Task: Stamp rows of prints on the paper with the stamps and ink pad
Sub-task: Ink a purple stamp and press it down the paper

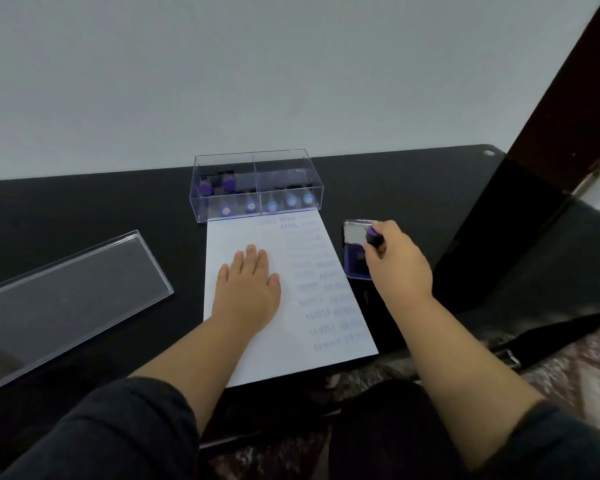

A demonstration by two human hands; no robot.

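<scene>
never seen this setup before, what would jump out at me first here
The white paper in the middle of the black table, pinned flat by the left hand, with blue prints down its right side. Just right of it, the right hand holds a purple-topped stamp over the open ink pad. Behind the sheet sits a clear box of stamps.

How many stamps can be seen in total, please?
8: seven in the clear plastic box, two purple-capped behind five blue-capped; one purple-topped stamp in the right hand. More may be hidden.
</scene>
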